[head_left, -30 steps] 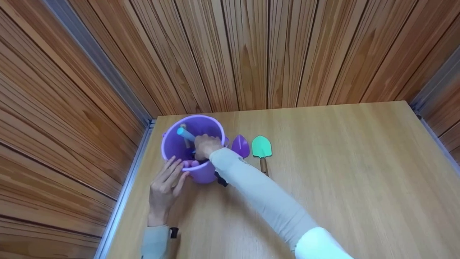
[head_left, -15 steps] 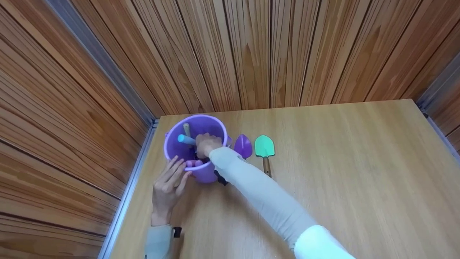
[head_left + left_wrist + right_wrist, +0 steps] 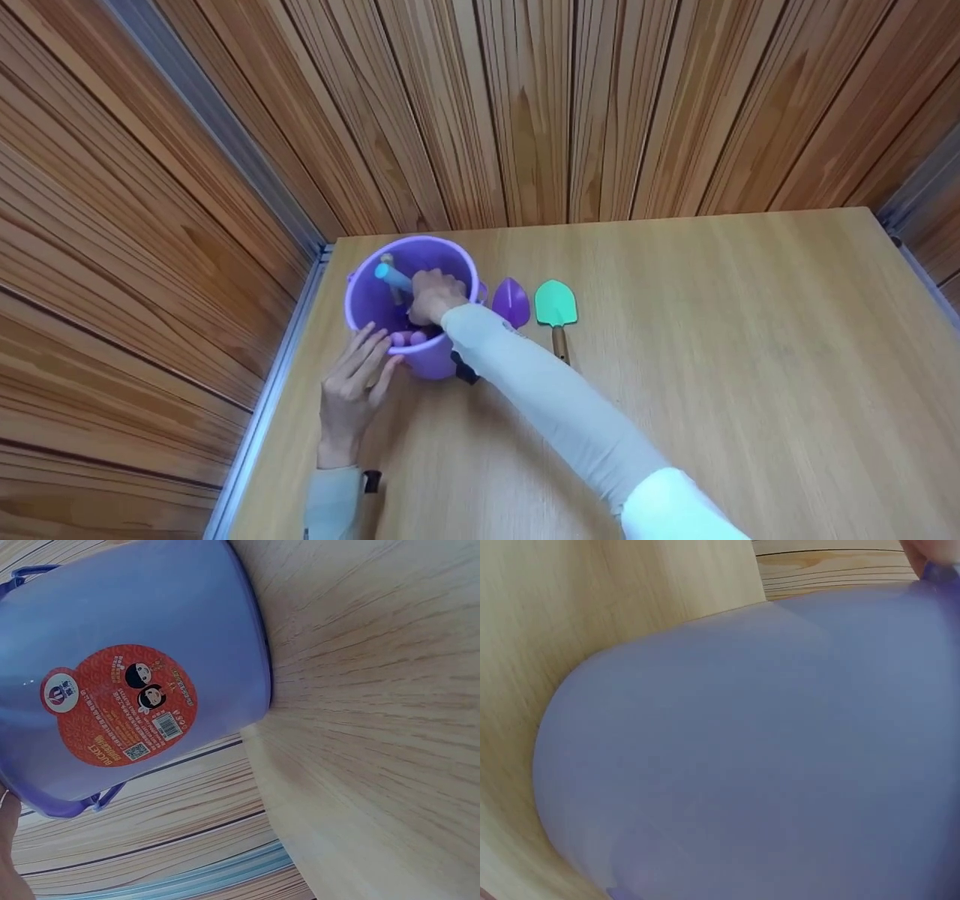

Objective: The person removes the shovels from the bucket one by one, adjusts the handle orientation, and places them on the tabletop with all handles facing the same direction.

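Wood-panel wall (image 3: 525,112) behind and beside you, then the wooden table (image 3: 750,360). Purple bucket (image 3: 431,366) stands base down near the table's back left corner, in front of you to the left. Your right sleeve (image 3: 555,397), pale grey, reaches across to it from the lower right.

Your left hand (image 3: 352,390) is at the near left part of the rim: fingers slightly spread with tips over the edge, thumb apart on the outside, pinching the rim. Your right hand (image 3: 435,295) is down inside the bucket, knuckles up; fingertips hidden, so can't tell whether they pinch anything.

Green shovel (image 3: 556,304), blade away from you, brown handle partly under your sleeve. Purple scoop (image 3: 511,302) lies between it and the bucket, lower end hidden by your arm. Red label (image 3: 82,712) on the bucket's side, seen from your left wrist.

In the bucket: blue handle (image 3: 392,275) slanting up just beside your right hand, pinkish pieces (image 3: 407,339) by the near rim, beige handle (image 3: 388,259) behind the blue one.
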The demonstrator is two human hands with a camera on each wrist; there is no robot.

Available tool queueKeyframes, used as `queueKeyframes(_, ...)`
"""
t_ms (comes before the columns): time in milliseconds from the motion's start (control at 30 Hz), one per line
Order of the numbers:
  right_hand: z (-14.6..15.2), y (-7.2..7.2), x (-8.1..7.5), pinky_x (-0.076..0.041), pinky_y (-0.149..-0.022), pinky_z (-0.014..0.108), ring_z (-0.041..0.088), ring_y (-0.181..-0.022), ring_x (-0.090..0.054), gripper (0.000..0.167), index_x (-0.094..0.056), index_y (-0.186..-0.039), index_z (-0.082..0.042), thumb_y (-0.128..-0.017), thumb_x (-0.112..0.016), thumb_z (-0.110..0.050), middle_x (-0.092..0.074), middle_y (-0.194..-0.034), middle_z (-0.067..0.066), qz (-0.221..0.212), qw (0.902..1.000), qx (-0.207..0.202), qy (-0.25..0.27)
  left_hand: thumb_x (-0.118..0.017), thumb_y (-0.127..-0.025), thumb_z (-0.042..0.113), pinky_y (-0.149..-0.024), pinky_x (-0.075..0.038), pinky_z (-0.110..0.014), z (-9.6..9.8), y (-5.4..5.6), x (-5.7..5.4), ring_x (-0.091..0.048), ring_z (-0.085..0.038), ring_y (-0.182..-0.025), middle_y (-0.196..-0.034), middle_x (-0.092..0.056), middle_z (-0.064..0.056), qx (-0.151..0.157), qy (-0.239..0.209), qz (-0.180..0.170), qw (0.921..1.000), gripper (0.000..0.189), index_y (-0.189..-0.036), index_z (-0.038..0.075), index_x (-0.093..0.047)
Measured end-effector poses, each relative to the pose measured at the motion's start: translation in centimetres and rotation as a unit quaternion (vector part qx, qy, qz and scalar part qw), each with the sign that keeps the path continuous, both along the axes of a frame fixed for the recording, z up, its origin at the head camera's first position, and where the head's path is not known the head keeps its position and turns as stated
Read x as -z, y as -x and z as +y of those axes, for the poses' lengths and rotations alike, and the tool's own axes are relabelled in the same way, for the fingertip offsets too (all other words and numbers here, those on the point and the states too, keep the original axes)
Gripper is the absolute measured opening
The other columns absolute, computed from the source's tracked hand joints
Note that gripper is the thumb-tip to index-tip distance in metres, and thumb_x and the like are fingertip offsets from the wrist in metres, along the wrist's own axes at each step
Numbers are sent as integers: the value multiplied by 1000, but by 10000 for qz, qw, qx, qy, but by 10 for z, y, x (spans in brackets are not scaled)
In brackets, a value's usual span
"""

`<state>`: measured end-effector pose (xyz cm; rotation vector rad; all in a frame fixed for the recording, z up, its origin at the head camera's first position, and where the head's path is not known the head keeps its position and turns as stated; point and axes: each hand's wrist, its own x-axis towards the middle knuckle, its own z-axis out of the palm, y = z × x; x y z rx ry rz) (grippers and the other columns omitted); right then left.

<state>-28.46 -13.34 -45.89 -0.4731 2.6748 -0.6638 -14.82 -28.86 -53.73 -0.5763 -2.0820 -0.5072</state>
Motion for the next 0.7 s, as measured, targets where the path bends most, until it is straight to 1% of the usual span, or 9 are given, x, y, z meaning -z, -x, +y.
queueKeyframes(133, 3, -1, -6, -61, -94, 45, 26, -91, -63, 20, -69, -112, -7, -96, -77, -17, -67, -102, 7, -27, 10000, -16, 71, -73, -103, 32, -114, -54, -41, 1, 2, -1, -74, -36, -122, -125, -79, -13, 8, 10, -36, 10000, 33, -123, 6, -80)
queueKeyframes(200, 4, -2, -9, -62, -92, 44, 26, -90, -63, 19, -69, -112, -7, -97, -76, -17, -66, -101, 7, -55, 10000, -74, 34, -73, -103, 32, -113, -55, -42, 1, 2, -1, -74, -36, -121, -125, -79, -12, 15, 28, -23, 10000, 33, -123, 6, -80)
queueKeyframes(433, 4, -5, -22, -59, -76, 35, 24, -87, -62, 19, -69, -114, -5, -101, -71, -18, -65, -101, 8, -334, 9990, -297, -18, -72, -104, 31, -114, -54, -39, 1, 1, -2, -74, -36, -122, -126, -79, -12, 26, -4, -11, 10000, 32, -123, 6, -80)
queueKeyframes(533, 6, -5, -26, -60, -78, 33, 24, -90, -62, 22, -69, -118, -4, -99, -72, -16, -67, -105, 9, -431, 9985, -322, -52, -71, -105, 31, -116, -53, -38, 1, 1, -2, -74, -37, -122, -126, -78, -13, 22, -5, -3, 10000, 32, -123, 5, -80)
queueKeyframes(633, 7, -2, -29, -61, -80, 31, 23, -92, -63, 25, -69, -117, -4, -94, -75, -14, -67, -108, 9, -351, 9984, -383, -238, -70, -105, 31, -117, -52, -38, 2, 0, -2, -74, -39, -120, -124, -79, -14, 51, -71, 15, 10000, 33, -121, 4, -80)
queueKeyframes(700, 6, 1, -31, -61, -77, 31, 22, -90, -63, 24, -70, -113, -5, -92, -76, -15, -67, -106, 8, -262, 9978, -423, -434, -70, -106, 32, -118, -52, -38, 2, 0, -3, -75, -40, -118, -122, -80, -14, 78, -141, 8, 9999, 33, -120, 4, -80)
